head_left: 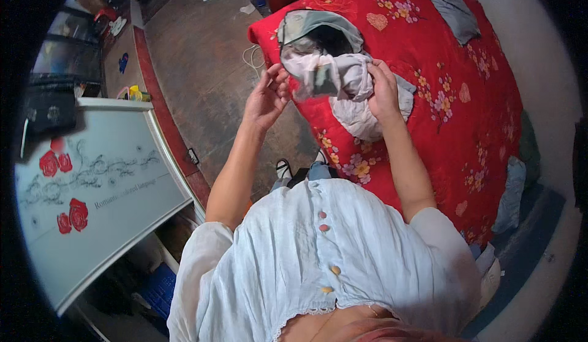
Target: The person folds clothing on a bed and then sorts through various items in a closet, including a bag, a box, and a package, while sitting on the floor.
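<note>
- We have a bundle of pale grey cloth (334, 72) held up in the air over the near corner of the bed (484, 97), with its loose end trailing down onto the red cover.
- Our right hand (384, 91) is closed on the right side of the cloth, fingers curled into the folds; it looks a firm hold.
- Our left hand (268, 97) stands just beside the left edge with the fingers spread and the fingertips at the hem; we cannot tell whether they pinch it or only touch it.
- To do this well, we judge that the left hand should find one clean edge and take it between thumb and fingers, not a handful of layers.
- The two hands should then draw apart so the cloth hangs flat and we can see which part is which.
- The dark green garment (318, 26) lies just behind the cloth, touching or overlapping it; we should keep the two from tangling.
- A grey garment (450, 5) lies further up the bed, well apart, and more clothes (511, 195) hang at its right edge.
- To our left stands a white cabinet (92, 189) with red roses, over a brown tiled floor (202, 66).
</note>
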{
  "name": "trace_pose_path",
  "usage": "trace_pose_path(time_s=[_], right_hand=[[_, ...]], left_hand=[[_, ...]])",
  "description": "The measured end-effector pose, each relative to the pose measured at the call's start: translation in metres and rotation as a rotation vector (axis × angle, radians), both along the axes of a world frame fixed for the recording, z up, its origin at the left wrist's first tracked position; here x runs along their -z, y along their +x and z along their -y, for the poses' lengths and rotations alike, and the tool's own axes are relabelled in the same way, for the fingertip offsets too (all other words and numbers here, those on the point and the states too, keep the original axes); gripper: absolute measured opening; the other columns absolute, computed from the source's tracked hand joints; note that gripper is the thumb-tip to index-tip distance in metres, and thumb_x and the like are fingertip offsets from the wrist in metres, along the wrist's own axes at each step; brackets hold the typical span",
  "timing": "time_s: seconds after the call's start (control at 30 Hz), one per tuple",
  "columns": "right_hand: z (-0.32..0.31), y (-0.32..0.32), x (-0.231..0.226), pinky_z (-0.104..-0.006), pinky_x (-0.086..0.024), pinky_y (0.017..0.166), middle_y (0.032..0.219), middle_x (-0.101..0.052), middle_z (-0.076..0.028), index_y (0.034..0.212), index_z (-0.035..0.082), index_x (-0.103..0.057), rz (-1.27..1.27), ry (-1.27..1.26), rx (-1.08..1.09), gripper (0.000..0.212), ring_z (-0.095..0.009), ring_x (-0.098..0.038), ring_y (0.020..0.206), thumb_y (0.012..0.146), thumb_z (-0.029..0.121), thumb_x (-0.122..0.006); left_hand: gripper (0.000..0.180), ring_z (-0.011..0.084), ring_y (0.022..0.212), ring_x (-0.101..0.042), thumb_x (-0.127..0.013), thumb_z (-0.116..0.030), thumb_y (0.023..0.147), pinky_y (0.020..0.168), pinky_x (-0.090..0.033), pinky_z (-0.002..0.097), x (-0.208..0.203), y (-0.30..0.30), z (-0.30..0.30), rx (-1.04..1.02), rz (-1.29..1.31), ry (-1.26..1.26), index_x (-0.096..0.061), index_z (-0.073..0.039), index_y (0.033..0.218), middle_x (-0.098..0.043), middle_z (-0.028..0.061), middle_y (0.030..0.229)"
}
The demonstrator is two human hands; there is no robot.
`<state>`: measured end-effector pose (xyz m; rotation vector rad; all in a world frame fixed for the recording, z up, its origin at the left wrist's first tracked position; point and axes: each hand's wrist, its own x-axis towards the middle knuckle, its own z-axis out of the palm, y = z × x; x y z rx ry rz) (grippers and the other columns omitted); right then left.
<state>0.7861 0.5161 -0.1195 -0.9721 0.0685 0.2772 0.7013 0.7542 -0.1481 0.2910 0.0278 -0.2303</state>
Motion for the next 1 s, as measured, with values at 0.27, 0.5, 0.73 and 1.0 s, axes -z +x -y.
trace_pose_path(time_s=[0.27, 0.5, 0.73, 1.0], right_hand=[[-0.08, -0.063, -0.049, -0.0256, -0.045, 0.073, 0.088, -0.057, -0.006, 0.091, 0.001, -0.052, -0.017, 0.12, -0.289, 0.012, -0.013, -0.055, 0.08, 0.082, 0.005, -0.045], [-0.108, -0.105, -0.074, -0.027, -0.043, 0.082, 0.105, -0.053, -0.009, 0.115, 0.001, -0.044, -0.014, -0.02, -0.551, 0.033, -0.016, -0.053, 0.094, 0.083, 0.007, -0.046], [-0.131, -0.134, -0.078, -0.0285, -0.04, 0.087, 0.11, -0.051, -0.011, 0.111, -0.004, -0.047, 0.055, 0.031, -0.471, 0.033, -0.018, -0.05, 0.099, 0.079, 0.001, -0.05], [-0.093, -0.122, -0.086, -0.0258, -0.043, 0.081, 0.095, -0.054, -0.008, 0.104, -0.002, -0.05, 0.208, -0.074, -0.325, 0.035, -0.016, -0.053, 0.088, 0.071, -0.009, -0.055]], left_hand=[[0.041, 0.0091, 0.095, -0.05, -0.047, -0.035, 0.085, 0.08, -0.038, 0.0255, -0.007, -0.076, -0.03, -0.041, -0.281, 0.683, -0.042, -0.013, 0.119, -0.053, -0.0001, 0.109], [0.059, 0.018, 0.107, -0.042, -0.066, -0.027, 0.073, 0.088, -0.034, 0.0294, -0.024, -0.098, -0.008, -0.606, 0.045, 1.204, -0.037, -0.003, 0.119, -0.04, 0.0122, 0.119], [0.03, 0.0116, 0.08, -0.054, -0.061, -0.017, 0.077, 0.071, -0.043, 0.0242, -0.04, -0.121, 0.001, -0.386, 0.012, 0.969, -0.05, -0.003, 0.101, -0.057, 0.0046, 0.092], [0.019, 0.0162, 0.08, -0.058, -0.056, -0.013, 0.08, 0.07, -0.049, 0.0306, -0.086, -0.138, -0.047, -0.268, -0.138, 0.498, -0.055, -0.004, 0.097, -0.06, 0.0067, 0.09]])
